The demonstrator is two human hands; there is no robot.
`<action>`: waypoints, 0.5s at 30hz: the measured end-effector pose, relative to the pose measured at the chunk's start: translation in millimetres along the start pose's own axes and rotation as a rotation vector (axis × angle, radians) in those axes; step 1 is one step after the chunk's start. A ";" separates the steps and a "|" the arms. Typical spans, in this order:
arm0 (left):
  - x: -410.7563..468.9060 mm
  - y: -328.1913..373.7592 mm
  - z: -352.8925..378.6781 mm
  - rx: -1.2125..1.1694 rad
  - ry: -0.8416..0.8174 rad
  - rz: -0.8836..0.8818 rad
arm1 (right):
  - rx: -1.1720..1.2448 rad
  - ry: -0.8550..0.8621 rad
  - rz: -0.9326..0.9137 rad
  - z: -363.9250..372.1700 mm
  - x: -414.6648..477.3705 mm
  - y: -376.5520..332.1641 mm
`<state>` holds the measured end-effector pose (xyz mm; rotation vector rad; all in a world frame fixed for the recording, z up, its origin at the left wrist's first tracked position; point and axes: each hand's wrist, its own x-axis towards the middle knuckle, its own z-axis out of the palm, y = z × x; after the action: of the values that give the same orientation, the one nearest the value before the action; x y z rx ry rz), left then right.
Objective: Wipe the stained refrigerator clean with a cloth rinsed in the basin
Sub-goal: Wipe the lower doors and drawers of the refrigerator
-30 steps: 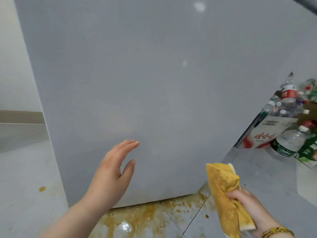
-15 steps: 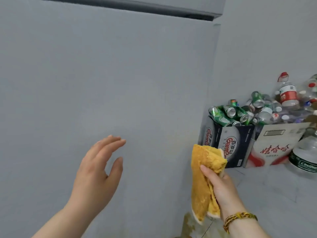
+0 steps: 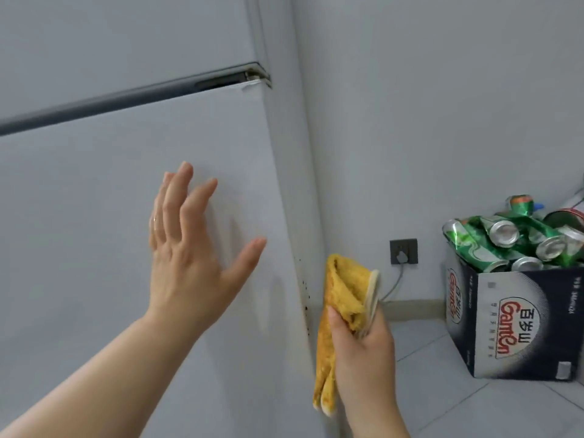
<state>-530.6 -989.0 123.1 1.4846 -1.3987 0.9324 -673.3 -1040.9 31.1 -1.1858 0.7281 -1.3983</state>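
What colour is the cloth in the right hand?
Mustard yellow with a pale cream edge; the cloth shows in the head view.

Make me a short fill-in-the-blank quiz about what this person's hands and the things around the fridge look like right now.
1. The right hand grips a crumpled ____ cloth.
2. The left hand is open and holds ____.
3. The dark cardboard box is heaped with crushed green ____.
4. Small dark specks dot the grey refrigerator's ____ edge.

Answers: yellow; nothing; cans; right
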 end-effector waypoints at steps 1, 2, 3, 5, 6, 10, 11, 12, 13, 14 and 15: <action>4.1 1.2 0.0 0.061 -0.029 0.004 | 0.020 -0.039 -0.020 4.7 4.4 -6.3; 7.9 2.0 -0.8 0.128 -0.051 -0.007 | 0.033 -0.096 -0.030 9.5 10.0 -14.3; 10.4 3.1 -1.6 0.181 -0.065 -0.025 | 0.028 -0.151 -0.041 14.4 15.1 -23.5; 12.2 6.2 -2.1 0.262 -0.086 -0.047 | -0.014 -0.225 -0.084 23.5 28.3 -36.8; 12.5 6.1 -1.5 0.283 -0.095 -0.044 | -0.027 -0.244 -0.104 27.9 33.7 -40.1; 17.3 4.0 2.2 0.303 -0.090 -0.025 | -0.055 -0.307 -0.110 31.7 41.5 -38.5; 18.9 2.6 3.2 0.306 -0.088 -0.023 | -0.054 -0.325 -0.112 30.6 41.3 -37.3; 19.9 1.2 4.6 0.308 -0.092 -0.019 | -0.050 -0.334 -0.111 29.1 41.5 -35.9; 20.9 0.6 6.4 0.315 -0.099 -0.014 | -0.047 -0.343 -0.107 27.8 43.2 -36.9; 19.2 -0.1 7.4 0.322 -0.110 -0.014 | -0.065 -0.356 -0.108 27.5 45.5 -39.3; 17.1 -0.7 7.9 0.324 -0.115 -0.018 | -0.097 -0.367 -0.132 29.1 49.6 -46.0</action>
<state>-528.8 -1002.3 136.3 1.8127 -1.3588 1.1174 -656.4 -1073.8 94.8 -1.5388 0.4685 -1.2139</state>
